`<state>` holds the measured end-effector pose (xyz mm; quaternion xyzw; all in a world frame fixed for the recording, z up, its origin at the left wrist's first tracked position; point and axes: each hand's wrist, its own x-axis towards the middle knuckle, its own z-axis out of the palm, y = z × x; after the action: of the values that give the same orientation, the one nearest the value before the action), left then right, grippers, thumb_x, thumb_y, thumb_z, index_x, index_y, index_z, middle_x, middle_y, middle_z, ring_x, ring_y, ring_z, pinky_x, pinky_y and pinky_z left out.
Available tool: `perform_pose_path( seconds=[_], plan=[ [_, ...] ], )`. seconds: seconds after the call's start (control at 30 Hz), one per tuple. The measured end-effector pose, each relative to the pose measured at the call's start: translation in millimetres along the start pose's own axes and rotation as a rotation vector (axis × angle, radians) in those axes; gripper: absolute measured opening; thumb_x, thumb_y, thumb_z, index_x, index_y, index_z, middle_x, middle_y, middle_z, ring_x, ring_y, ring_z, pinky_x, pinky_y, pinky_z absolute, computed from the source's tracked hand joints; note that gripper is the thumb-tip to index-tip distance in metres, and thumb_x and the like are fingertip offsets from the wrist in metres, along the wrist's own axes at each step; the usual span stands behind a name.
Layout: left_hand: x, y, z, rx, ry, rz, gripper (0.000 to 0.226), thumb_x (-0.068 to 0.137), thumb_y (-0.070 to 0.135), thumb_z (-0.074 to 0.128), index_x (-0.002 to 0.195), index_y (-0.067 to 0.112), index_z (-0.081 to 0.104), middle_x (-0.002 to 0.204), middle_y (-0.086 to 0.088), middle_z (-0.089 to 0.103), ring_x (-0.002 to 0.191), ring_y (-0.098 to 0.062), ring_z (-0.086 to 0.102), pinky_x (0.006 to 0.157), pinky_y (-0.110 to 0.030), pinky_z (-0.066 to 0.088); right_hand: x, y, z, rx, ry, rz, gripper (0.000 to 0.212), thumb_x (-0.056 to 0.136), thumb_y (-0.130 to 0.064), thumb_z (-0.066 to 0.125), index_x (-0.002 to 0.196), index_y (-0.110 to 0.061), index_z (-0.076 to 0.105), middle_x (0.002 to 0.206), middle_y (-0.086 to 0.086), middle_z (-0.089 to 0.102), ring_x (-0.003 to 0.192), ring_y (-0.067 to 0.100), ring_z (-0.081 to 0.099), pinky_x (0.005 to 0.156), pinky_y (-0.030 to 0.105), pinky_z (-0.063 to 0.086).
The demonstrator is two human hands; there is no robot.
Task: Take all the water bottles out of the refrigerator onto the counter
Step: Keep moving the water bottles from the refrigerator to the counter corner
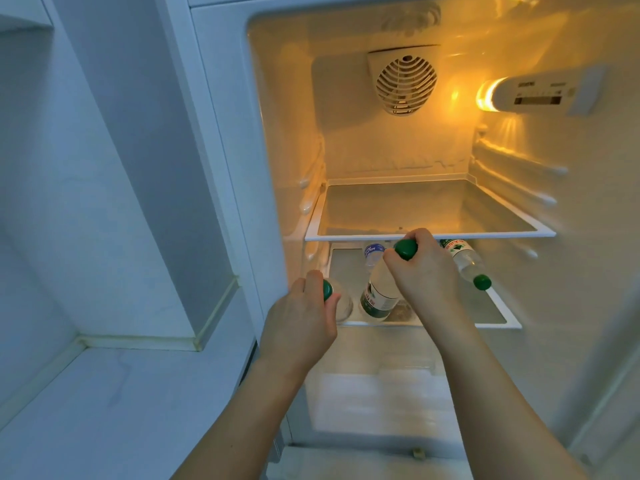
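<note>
The bottle [341, 304] gripped by the left hand [304, 317] is largely covered by that hand. The neck of the bottle [379, 292] held by the right hand [424, 268] is hidden under its fingers. Behind this bottle, a blue-labelled bottle [373, 252] is partly screened. Label print cannot be read. Both forearms are cut off by the lower edge.

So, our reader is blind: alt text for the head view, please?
Both hands reach into an open refrigerator, each gripping a green-capped bottle: left hand, right hand. Two more bottles lie on the same shelf.
</note>
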<state>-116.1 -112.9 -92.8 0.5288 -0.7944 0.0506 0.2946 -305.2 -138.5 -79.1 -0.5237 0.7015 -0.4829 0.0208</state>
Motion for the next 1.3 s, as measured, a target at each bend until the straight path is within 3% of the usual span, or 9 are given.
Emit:
perform_pose_path(
  seconds=[0.2,0.33,0.5,0.57,0.7,0.8,0.97,1.07,1.3],
  plan=[
    [-5.8,-0.8,-26.8,0.020,0.052,-0.016,0.027,0.095,0.046,0.046,0.089,0.021,0.039,0.072,0.006,0.048,0.063,-0.018,0.053,0.054,-0.028,0.038,-15.4,-15.1,-22.7,-0.095,-0.023,-0.004,0.029,0.084,-0.040,0.059,0.104,-0.020,0.053,0.084,0.001,0.061,0.082,0.026,0.056,0.063,0.031,0.041],
    [-12.4,-7.3,-45.1,-0.007,0.029,-0.132,0.029,0.094,0.048,0.045,0.086,0.020,0.044,0.068,0.005,0.050,0.063,-0.019,0.052,0.054,-0.030,0.039,-30.6,-29.5,-33.2,-0.197,-0.125,-0.055,0.025,0.078,-0.039,0.060,0.088,-0.018,0.052,0.078,0.000,0.057,0.076,0.023,0.052,0.054,0.028,0.035],
    [-34.5,-11.1,-59.8,-0.044,-0.017,-0.187,0.031,0.094,0.049,0.046,0.086,0.019,0.048,0.070,0.003,0.054,0.064,-0.017,0.054,0.058,-0.033,0.048,-55.6,-47.1,-40.3,-0.301,-0.255,-0.093,0.027,0.073,-0.041,0.060,0.081,-0.017,0.051,0.077,0.003,0.056,0.078,0.024,0.053,0.059,0.030,0.043],
    [-46.8,-17.7,-65.6,-0.048,-0.028,-0.210,0.031,0.094,0.049,0.046,0.088,0.019,0.048,0.070,0.003,0.054,0.064,-0.016,0.053,0.057,-0.033,0.047,-68.1,-56.5,-40.8,-0.288,-0.339,-0.090,0.027,0.070,-0.040,0.061,0.080,-0.016,0.052,0.075,0.003,0.057,0.073,0.024,0.058,0.061,0.035,0.052],
    [-78.4,-34.4,-77.5,-0.073,-0.026,-0.279,0.031,0.094,0.046,0.047,0.088,0.016,0.050,0.068,0.002,0.053,0.064,-0.019,0.051,0.054,-0.032,0.036,-95.3,-70.4,-33.2,-0.292,-0.467,-0.087,0.026,0.071,-0.042,0.061,0.083,-0.020,0.051,0.079,0.001,0.058,0.069,0.026,0.064,0.065,0.034,0.053],
    [-102.7,-45.5,-86.6,-0.061,-0.034,-0.319,0.030,0.094,0.047,0.047,0.091,0.017,0.050,0.073,0.001,0.055,0.073,-0.025,0.055,0.062,-0.035,0.044,-115.8,-80.4,-24.1,-0.305,-0.524,-0.096,0.024,0.071,-0.042,0.061,0.082,-0.023,0.051,0.078,-0.001,0.061,0.067,0.023,0.065,0.073,0.037,0.054],
    [-145.1,-69.0,-102.8,-0.026,-0.066,-0.417,0.032,0.094,0.048,0.046,0.092,0.016,0.051,0.077,-0.001,0.057,0.074,-0.026,0.056,0.067,-0.036,0.048,-150.9,-98.3,-2.7,-0.273,-0.618,-0.146,0.025,0.072,-0.042,0.059,0.083,-0.021,0.051,0.082,0.002,0.063,0.070,0.025,0.066,0.070,0.035,0.048],
    [-168.5,-84.6,-109.9,0.003,-0.086,-0.470,0.033,0.094,0.048,0.046,0.093,0.015,0.052,0.077,-0.001,0.058,0.073,-0.025,0.056,0.067,-0.036,0.048,-171.1,-110.3,10.3,-0.242,-0.678,-0.160,0.023,0.071,-0.041,0.058,0.081,-0.022,0.049,0.080,0.001,0.062,0.069,0.026,0.065,0.068,0.038,0.055],
    [-214.1,-120.3,-126.5,0.077,-0.102,-0.621,0.031,0.093,0.045,0.047,0.093,0.015,0.052,0.075,0.001,0.057,0.072,-0.024,0.056,0.064,-0.034,0.046,-207.0,-144.1,45.7,-0.217,-0.867,-0.264,0.020,0.074,-0.035,0.058,0.079,-0.020,0.046,0.073,0.002,0.063,0.054,0.018,0.065,0.062,0.035,0.055]
  ],
)
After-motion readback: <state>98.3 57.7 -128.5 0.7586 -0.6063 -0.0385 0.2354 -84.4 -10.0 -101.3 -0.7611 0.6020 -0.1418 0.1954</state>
